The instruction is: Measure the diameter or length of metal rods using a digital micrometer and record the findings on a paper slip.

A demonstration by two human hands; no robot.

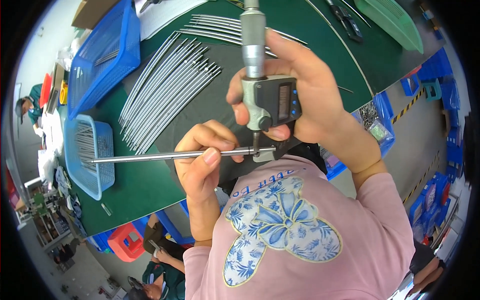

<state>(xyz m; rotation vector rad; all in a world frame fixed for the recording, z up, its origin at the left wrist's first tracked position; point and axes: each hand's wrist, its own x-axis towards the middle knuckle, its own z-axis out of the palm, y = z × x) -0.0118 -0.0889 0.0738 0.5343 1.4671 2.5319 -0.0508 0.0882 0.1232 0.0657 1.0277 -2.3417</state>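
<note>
Rod [135, 158]: metal, smooth, bright gloss. Measuring tool [252, 100]: metal barrel of satin sheen; pale body of matt, slightly grainy look; dark housing appears plastic, with a glossy display window [284, 101]. Fanned rods [170, 92]: polished metal, reflective. Dark mat [192, 111]: matt. Table top [135, 195]: smooth, low sheen. Upper basket [100, 82] and lower basket [106, 145]: plastic, perforated walls. Stool [116, 245]: smooth plastic. Sheet [156, 22]: paper, matt. Shirt [360, 225]: soft matt cloth.

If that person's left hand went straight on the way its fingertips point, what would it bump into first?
Probably the micrometer in the right hand: its lower end lies just right of the left hand, along the rod held there. Depth is unclear, though.
</note>
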